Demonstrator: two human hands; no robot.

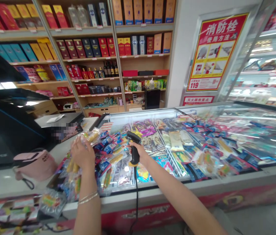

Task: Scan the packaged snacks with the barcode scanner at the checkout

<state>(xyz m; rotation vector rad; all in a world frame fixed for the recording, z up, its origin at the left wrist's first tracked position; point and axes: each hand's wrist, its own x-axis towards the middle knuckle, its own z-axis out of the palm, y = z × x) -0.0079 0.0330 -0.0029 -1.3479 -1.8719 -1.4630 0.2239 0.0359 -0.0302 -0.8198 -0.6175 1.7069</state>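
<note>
My right hand (139, 150) is closed round the grip of a black barcode scanner (135, 155), held over the glass-topped freezer, with its cable hanging down the front. To the left, my left hand (83, 151) is curled over a pile of clear plastic packets, its fingers closed on a packet of yellow food (92, 135). My palm hides part of it. More yellow packets (73, 166) lie under and beside that hand. Several blue-and-red packets (107, 141) lie on the glass between my hands.
The chest freezer (120, 195) stretches right, with more packets (206, 160) on its glass. On the left counter are a pink bag (36, 164) and a dark monitor (3, 127). A clear packet (52, 202) lies near the front edge. Shelves of boxes (86, 47) stand behind.
</note>
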